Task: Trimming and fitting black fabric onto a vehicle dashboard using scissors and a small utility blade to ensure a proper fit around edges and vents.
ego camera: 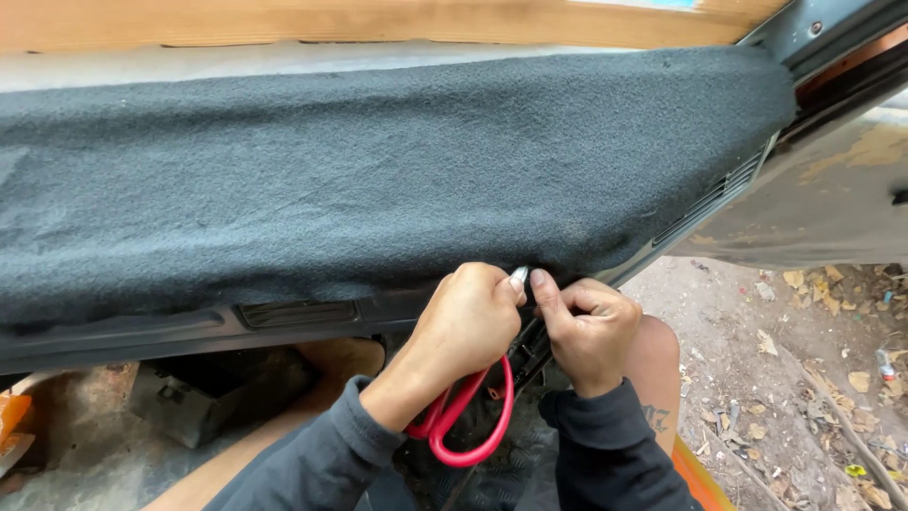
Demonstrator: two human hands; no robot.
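Two hands meet at the lower edge of a dark grey felt covering (378, 180), seen from the head camera looking down. The left hand (468, 317) is curled into a fist around a pair of red-handled scissors (468, 416). The red loops hang below the wrist, toward the person, and the metal tip shows just above the knuckles, at the felt's edge. So the scissors' long axis runs from lower left to upper right, tip pointing up and away toward the covering. The right hand (588, 331) sits just beside the left, almost touching it, its fingers bent and pressed together, thumb and forefinger pinching the felt's edge right next to the scissor tip. Whether the blades are apart or together cannot be told; the fist hides them.

The felt lies stretched over a long panel (123, 336) whose dark plastic rim with a slotted vent runs beneath it, left to right. Beyond the right hand lies bare ground with dry leaves (813, 312).
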